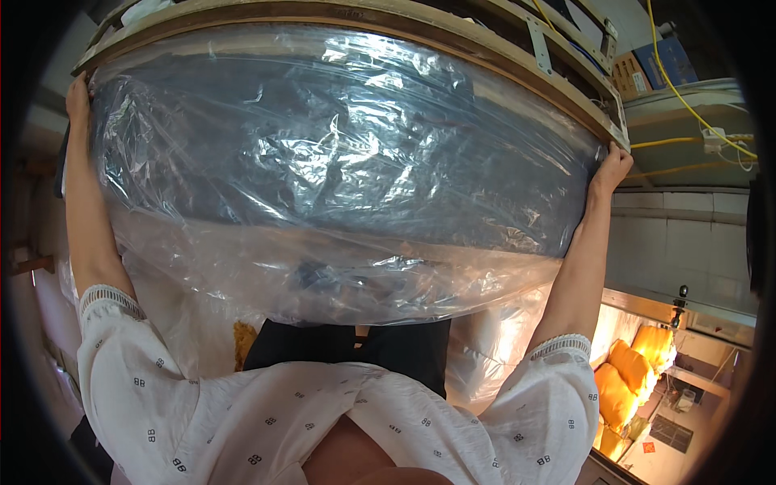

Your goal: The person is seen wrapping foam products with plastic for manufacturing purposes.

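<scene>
Across most of the view spreads a large sheet of clear, wrinkled plastic film, shiny with reflections. Under it shows a wide dark blue-grey thing, whose kind I cannot make out. My arms reach out wide to either side of it. At the far left end, my left hand is closed at the film's edge, next to a wooden frame. My right hand is closed on the film's edge at the right end, just below the frame's corner. The fingertips of both hands are mostly hidden.
The frame, with a metal bracket, runs along the far side. Right of it are a yellow cable, a white socket block and cardboard boxes. Yellow bundles lie at the lower right.
</scene>
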